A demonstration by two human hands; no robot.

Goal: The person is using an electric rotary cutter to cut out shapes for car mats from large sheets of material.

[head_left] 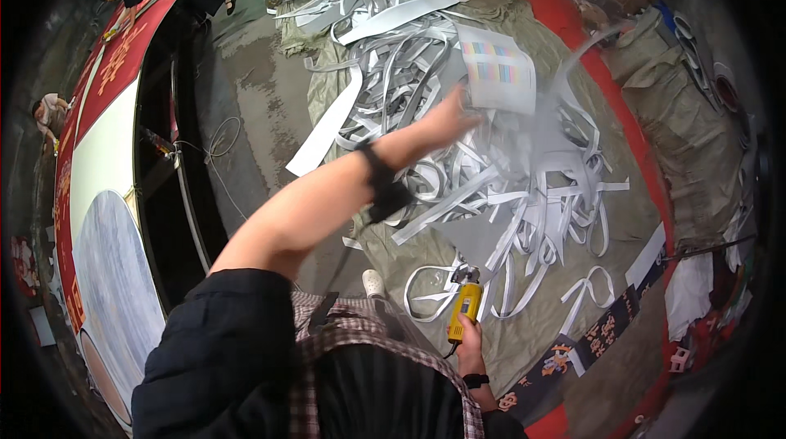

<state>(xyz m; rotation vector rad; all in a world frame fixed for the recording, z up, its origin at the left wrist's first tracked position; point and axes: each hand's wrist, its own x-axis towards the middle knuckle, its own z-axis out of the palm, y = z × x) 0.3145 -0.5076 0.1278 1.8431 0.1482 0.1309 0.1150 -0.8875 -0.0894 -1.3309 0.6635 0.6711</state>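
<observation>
1. Where the heap of strips [401, 71] spreads over a crumpled olive cloth [516, 349], we see flat ribbons in white and grey, some looped into loose curls, others nearly straight, crossing in many directions.
2. Along the heap's left edge we find a broad, smooth white band [332, 128]; on its upper right part, a slightly curved rectangular sheet [503, 87] bears rows of pastel blocks.
3. Over the middle of the heap we observe the left hand [450, 117], its fingers blurred and seemingly part-extended. In view it meets the sheet's lower left corner; we cannot tell whether it touches or grips anything.
4. At the heap's near end we note the right hand [469, 339], closed around the long yellow body of a power tool [467, 308], which has a metal head [463, 275] and a dark cord [450, 349].
5. With the two hands well apart, we place the tool in the right hand's grasp, its head directed toward the heap; whether metal meets strip we cannot make out.
</observation>
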